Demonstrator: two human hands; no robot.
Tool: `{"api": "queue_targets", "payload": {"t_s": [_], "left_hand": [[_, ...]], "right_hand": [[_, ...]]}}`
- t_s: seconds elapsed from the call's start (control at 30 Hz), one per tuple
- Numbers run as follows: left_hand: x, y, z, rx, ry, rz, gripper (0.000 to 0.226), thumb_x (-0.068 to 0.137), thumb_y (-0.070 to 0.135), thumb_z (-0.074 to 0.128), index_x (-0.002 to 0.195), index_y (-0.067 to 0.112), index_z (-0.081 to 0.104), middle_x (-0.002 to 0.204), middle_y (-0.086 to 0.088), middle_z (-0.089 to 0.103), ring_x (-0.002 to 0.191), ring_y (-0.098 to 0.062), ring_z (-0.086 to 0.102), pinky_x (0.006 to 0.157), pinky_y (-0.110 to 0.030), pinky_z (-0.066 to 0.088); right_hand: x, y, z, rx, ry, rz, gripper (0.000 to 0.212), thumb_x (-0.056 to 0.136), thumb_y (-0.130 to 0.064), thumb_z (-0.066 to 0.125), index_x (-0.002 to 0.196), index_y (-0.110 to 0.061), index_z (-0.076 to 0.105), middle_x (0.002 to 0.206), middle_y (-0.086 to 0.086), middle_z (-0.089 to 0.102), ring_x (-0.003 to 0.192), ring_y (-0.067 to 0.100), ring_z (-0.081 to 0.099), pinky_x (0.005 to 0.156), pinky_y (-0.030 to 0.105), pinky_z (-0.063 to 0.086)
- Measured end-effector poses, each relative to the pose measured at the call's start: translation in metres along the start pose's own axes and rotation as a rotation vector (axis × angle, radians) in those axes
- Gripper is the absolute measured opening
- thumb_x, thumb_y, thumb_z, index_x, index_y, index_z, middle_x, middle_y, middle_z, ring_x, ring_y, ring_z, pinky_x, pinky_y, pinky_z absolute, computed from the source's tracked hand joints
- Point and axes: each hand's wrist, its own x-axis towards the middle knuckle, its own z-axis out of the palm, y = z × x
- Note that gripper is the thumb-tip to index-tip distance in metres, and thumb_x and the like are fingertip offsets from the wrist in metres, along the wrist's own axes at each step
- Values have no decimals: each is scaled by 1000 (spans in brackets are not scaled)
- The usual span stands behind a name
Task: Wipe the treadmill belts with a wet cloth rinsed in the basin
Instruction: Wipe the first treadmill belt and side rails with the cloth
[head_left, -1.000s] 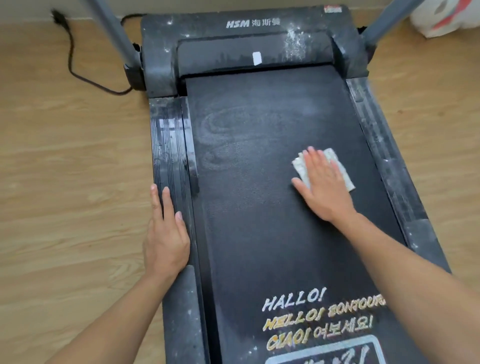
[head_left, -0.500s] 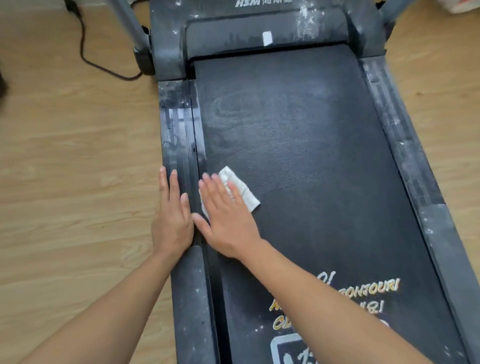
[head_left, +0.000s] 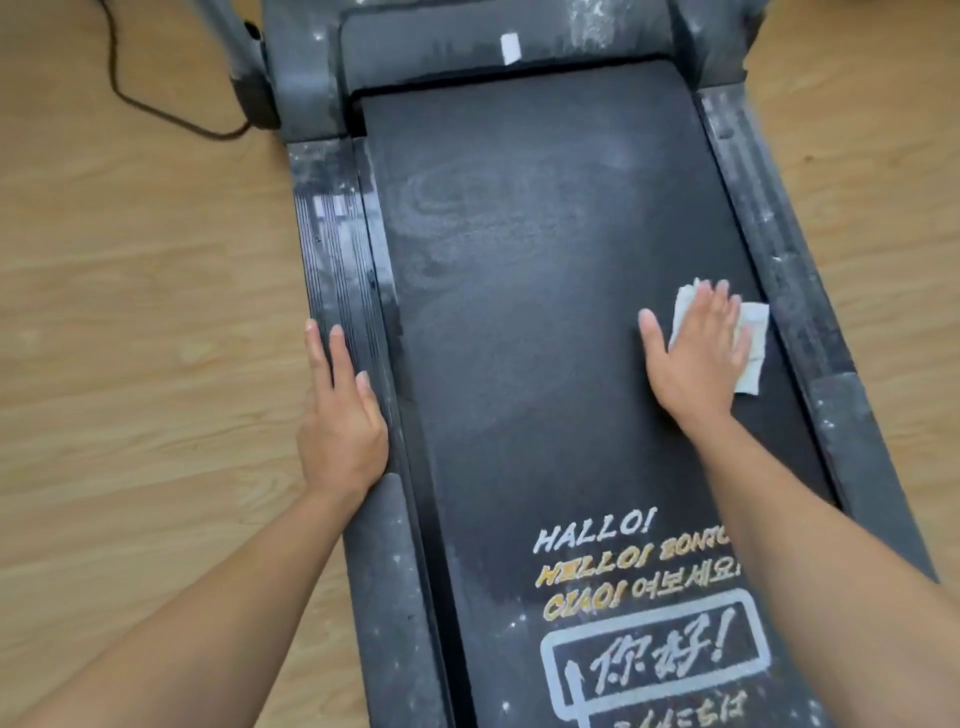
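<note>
Cloth (head_left: 753, 353): white, folded, flat on belt (head_left: 519, 322) near its right edge. Right hand (head_left: 696, 353): fingers straight, pressing cloth down. Left hand (head_left: 340, 415): fingers straight, released, resting on left rail (head_left: 337, 249), holding nothing. Belt: black, dust swirls at far end, printed greetings at near end. Floor (head_left: 130, 312): wood.

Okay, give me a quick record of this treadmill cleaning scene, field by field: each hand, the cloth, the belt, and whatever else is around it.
left hand: flat on the left side rail, fingers straight
right hand: flat on the cloth, pressing it onto the belt
cloth: white, folded, near the belt's right edge, partly under the hand
belt: black, dusty swirl marks in the far half, printed greetings at the near end
right side rail: grey, speckled white
floor: wood-look, black power cord at far left
</note>
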Motion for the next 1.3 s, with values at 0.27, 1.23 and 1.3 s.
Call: {"api": "queue_targets", "payload": {"t_s": [0.27,1.23,1.3], "left_hand": [[1,-13,5,-42,-4,38,57,111,35,30,166,24,19,176,7,0,141,-34,48,82,-54,56],[-10,-1,-4,-36,-35,3,57,112,33,31,166,21,19,176,5,0,149,-30,39,95,-54,51],[-9,-2,-3,-33,-20,16,57,112,32,31,166,20,19,176,5,0,151,-27,36,97,-51,50]], "right_hand": [[-198,-166,83,-75,-140,-768,74,110,-51,23,168,-8,9,177,10,-1,163,25,-8,131,52,6],[-169,-14,44,-43,-262,-723,91,102,-66,35,169,-14,4,177,4,3,163,24,5,131,47,12],[-116,48,27,-94,-168,-440,89,101,-67,24,169,-13,3,177,5,-2,164,21,-2,132,48,7]]}}
